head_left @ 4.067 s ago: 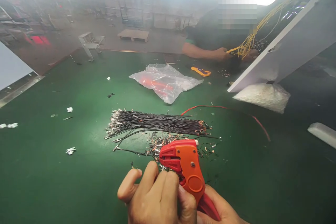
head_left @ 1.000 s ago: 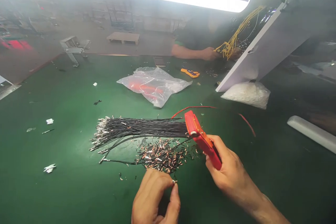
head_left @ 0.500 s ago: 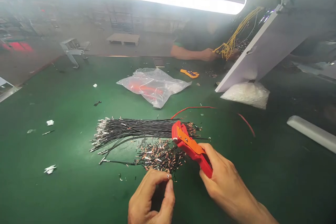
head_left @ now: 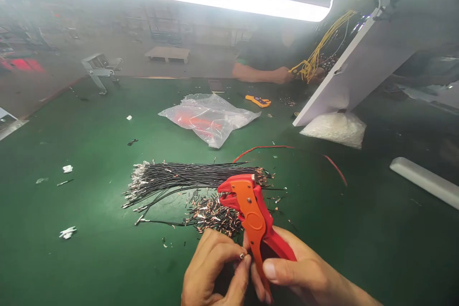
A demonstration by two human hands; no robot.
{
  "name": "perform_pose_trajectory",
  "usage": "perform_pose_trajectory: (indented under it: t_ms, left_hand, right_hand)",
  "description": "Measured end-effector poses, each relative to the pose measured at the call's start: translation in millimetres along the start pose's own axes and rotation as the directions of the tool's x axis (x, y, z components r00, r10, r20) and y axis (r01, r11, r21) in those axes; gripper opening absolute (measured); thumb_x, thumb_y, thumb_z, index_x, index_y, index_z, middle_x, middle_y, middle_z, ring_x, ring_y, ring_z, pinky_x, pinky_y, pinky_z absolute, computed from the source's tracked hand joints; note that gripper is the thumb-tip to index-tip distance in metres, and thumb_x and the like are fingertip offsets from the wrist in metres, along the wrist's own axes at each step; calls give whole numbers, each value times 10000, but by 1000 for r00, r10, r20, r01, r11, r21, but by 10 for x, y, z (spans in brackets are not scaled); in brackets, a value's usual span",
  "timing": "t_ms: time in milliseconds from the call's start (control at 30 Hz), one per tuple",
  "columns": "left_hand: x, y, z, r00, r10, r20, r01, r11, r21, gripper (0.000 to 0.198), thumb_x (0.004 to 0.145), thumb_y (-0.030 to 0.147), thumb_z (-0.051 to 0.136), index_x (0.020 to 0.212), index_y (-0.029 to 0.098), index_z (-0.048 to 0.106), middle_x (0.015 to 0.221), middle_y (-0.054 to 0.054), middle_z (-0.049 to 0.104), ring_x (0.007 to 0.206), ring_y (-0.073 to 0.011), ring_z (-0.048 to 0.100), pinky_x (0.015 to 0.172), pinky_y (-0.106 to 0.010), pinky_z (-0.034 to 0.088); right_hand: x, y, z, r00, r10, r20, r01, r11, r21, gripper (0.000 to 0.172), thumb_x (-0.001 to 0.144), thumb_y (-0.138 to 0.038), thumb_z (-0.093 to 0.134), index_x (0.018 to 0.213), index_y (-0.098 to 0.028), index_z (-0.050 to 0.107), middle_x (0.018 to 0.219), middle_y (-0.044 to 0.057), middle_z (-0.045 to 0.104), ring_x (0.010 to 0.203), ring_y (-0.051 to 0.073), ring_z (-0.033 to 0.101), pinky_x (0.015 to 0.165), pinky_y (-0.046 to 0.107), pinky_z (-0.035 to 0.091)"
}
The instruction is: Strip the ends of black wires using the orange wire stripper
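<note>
We work over a green bench mat (head_left: pixel 71 267), which spreads far beyond our fingers on every side. Across it, well past our fingertips, a co-worker's hand (head_left: pixel 283 75) sorts yellow wires (head_left: pixel 315 60) beside a tilted white board (head_left: pixel 358 64). A clear plastic bag (head_left: pixel 210 118) lies between that person and us. Nearer, just beyond our fingers, a bundle of black wires (head_left: pixel 193 175) lies sideways, and a scatter of small metal terminals (head_left: pixel 211 213) sits between the bundle and our knuckles.

Our right hand (head_left: pixel 304 277) is clenched round the handles of the red-orange crimping tool (head_left: pixel 251 210), whose head rises above the fingers and points away from us. Our left hand (head_left: pixel 215 272) pinches one small terminal (head_left: pixel 242 256) between thumb and forefinger, touching the tool's handle side (whether a wire end is in it we cannot tell).

What could go wrong, we judge: the terminal is tiny and held only by fingertips, so a brush from the tool could flick it into the loose pile. Fingers this close to the handles risk a pinch if we squeeze early.
</note>
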State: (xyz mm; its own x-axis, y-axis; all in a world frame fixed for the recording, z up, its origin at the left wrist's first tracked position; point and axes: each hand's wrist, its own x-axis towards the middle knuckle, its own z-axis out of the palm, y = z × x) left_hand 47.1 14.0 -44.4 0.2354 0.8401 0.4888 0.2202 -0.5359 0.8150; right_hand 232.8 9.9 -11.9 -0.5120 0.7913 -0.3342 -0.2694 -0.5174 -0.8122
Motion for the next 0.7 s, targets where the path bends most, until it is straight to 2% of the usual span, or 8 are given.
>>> perform_pose_trajectory:
  t_ms: [133,267,367,467,567,700]
  left_hand:
    - [3,-15,-29,999,-32,-37,34,999,37,159,831,81,663,888,229,656,745,6,588,668,-142,597,612,-256,503]
    - [0,-9,-11,992,-126,-25,124,991,-59,136,872,106,632,856,239,652,734,12,590,650,-133,579,567,-236,464]
    - [-10,25,39,965,-252,-69,239,959,-154,125,905,184,615,797,237,650,703,17,578,627,-130,545,563,-242,427]
    - [-22,61,94,932,-343,-117,313,925,-217,167,913,254,616,750,229,637,679,20,574,608,-129,525,571,-254,398]
    - [-35,64,122,925,-361,-118,325,913,-246,175,911,293,620,749,237,654,682,19,575,615,-133,531,582,-258,394]
    - [-45,25,99,939,-324,-115,289,925,-247,140,913,275,612,799,245,687,705,10,591,631,-142,553,578,-259,411]
  right_hand:
    - [-9,33,2,1000,-6,28,3,995,100,304,745,-279,704,982,-126,590,696,29,636,624,142,519,663,287,384]
    - [-55,40,-31,1000,-31,3,30,984,178,331,735,-264,635,1024,-106,598,683,78,683,622,170,562,685,317,400]
    - [-51,35,-36,999,-12,41,5,988,153,378,730,-296,652,1051,-102,603,659,62,663,599,165,546,656,306,387]
    - [-31,18,-16,998,5,56,-11,995,98,390,721,-314,673,1050,-111,620,647,34,635,616,160,512,693,313,375]
    - [-26,4,0,999,-27,21,25,996,87,366,726,-315,662,1033,-117,628,657,35,634,646,173,516,748,341,367]
    - [-28,-3,-2,997,-61,-45,65,994,93,316,728,-309,652,985,-126,639,672,49,639,633,184,547,705,338,376]
